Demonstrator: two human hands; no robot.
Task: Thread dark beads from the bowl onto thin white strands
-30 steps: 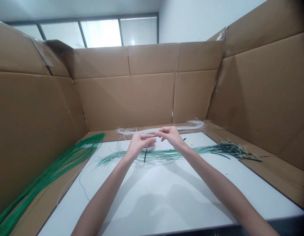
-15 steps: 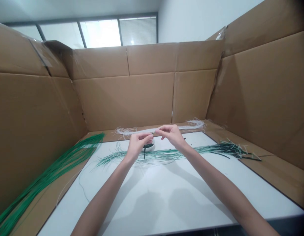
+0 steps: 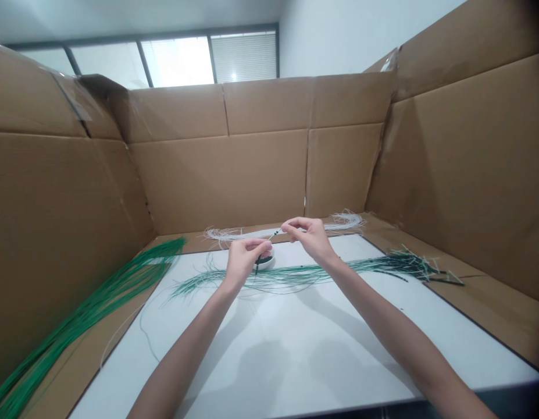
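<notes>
Your left hand (image 3: 243, 262) is curled, its fingertips pressed together on a thin pale strand (image 3: 273, 234) just above the small white bowl (image 3: 270, 265). Your right hand (image 3: 306, 237) pinches the same strand between thumb and fingertips, up and to the right of the bowl. The strand runs between your hands and carries small dark pieces, too small to identify for certain, though they look like beads. The bowl holds a heap of similar dark pieces (image 3: 264, 260) and sits on the white tabletop (image 3: 295, 349).

Just in front of the bowl, a loose bundle of thin green wires (image 3: 295, 272) lies across the tabletop and extends well to its right. Behind the bowl, a bundle of white wires (image 3: 343, 221) lies on brown cardboard (image 3: 221, 180), which also rises as walls behind and beside it. Well to the bowl's left, a thick bundle of green wires (image 3: 121, 285) lies against the cardboard.
</notes>
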